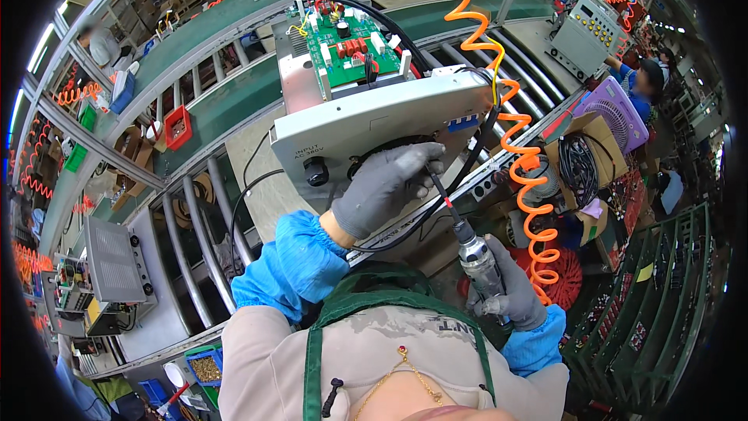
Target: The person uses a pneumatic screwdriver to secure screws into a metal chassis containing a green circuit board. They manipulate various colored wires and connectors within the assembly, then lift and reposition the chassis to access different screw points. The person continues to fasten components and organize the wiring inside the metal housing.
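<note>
- Gripped in the gloved right hand (510, 292), fingers wrapped fully round its body, is a silver cylindrical pneumatic screwdriver (477, 263); its thin dark bit (439, 191) slants up and to the left toward the machine.
- Gloved in grey, the left hand (388, 187) lies spread on the front of a pale grey sheet-metal machine casing (366, 121), fingers curled loosely at the bit's tip, steadying it against the panel; whether they also pinch a screw I cannot tell, since the fingers cover the spot.
- That casing sits on the metal roller conveyor (195, 234) just in front of the person, tilted so its front panel faces up; a black round knob (315, 173) shows on the panel left of the hand.
- On top of the open casing a green circuit board with red and white components (349, 40) is exposed, with black and coloured wires running over it.
- An orange coiled air hose (510, 121) hangs from above, passes the casing's right corner and runs down toward the screwdriver.
- Judging from the hands, the step in hand looks like driving a screw into the front panel: the bit is being guided to its seat.
- What the next move calls for, as I judge it, is the bit held square in the screw head, the left fingers kept clear of the turning tip, and steady pressure along the tool's axis.
- Further out, a grey finished casing (113, 261) stands at the left, and a cardboard box with coiled black cable (580, 164) at the right.
</note>
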Demonstrator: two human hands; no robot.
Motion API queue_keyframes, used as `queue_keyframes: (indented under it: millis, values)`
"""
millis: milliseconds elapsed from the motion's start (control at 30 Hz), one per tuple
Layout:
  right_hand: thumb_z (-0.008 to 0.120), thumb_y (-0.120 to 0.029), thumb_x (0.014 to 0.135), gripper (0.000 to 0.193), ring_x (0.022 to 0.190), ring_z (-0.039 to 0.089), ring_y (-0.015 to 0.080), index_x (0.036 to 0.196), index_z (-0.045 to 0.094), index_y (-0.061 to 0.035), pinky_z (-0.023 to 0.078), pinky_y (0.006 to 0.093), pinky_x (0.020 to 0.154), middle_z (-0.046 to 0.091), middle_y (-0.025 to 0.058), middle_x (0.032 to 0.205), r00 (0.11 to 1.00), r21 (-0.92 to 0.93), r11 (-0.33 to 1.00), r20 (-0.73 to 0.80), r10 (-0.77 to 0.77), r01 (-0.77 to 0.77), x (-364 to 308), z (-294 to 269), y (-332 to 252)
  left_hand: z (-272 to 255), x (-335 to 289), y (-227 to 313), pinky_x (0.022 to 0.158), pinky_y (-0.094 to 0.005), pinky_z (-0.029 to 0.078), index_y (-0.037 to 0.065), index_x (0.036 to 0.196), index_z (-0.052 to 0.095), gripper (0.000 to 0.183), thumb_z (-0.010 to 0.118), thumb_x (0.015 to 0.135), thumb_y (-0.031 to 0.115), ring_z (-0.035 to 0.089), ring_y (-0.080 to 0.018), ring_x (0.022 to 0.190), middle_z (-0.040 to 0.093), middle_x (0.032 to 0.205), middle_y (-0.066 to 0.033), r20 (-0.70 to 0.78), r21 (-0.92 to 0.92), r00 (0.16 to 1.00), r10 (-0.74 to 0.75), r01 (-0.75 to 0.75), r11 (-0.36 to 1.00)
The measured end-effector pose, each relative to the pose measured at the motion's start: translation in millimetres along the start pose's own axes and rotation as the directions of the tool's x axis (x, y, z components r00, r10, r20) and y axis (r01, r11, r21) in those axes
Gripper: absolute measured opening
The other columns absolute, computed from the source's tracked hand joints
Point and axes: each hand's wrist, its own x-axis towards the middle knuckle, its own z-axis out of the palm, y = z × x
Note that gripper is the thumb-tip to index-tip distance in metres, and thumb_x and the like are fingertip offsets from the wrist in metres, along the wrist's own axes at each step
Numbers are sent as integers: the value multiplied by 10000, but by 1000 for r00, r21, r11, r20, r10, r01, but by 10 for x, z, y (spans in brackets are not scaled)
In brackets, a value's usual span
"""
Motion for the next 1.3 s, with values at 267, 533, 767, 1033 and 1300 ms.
queue_keyframes:
  millis: [267,533,767,1033,1300]
  values:
    - [702,12,562,1077,775,595,186,1475,147,-117,500,314,683,521,129,1158,998,81,995,-27,-51,53,30,46,-88,123,-31,141,687,-287,474,-12,1129,581,327,562,869,185,581,-157,719,632,899,-98,-5,530,997,-78,69,845]
    - [645,-6,604,1001,738,557,141,1475,168,-128,492,286,630,534,90,1065,979,-92,994,-188,-78,61,69,30,-153,488,53,1399,773,-310,470,6,1150,586,306,568,862,107,601,-223,854,622,980,-151,503,861,835,224,-507,-42]
    - [615,16,633,969,674,569,147,1477,174,-164,496,290,593,551,92,1007,981,-166,986,-189,-49,17,130,98,-237,242,1157,1630,928,-378,443,49,1267,502,516,569,761,-23,549,-325,1071,552,1205,-175,426,743,885,-189,-461,-485]
    - [618,-27,671,965,689,602,189,1483,118,-178,527,310,575,546,114,957,987,70,995,-143,74,-64,100,310,-486,216,1871,1061,884,-361,457,124,1249,520,511,628,756,50,572,-284,1023,594,1119,-124,464,797,708,-532,-596,-97]
    - [618,-102,693,950,696,607,207,1483,96,-184,537,310,561,523,138,1036,988,190,980,-128,89,-63,24,421,-602,462,1931,1194,760,-373,490,106,1063,604,323,603,743,61,614,-309,782,658,882,-139,460,595,587,-666,-761,-259]
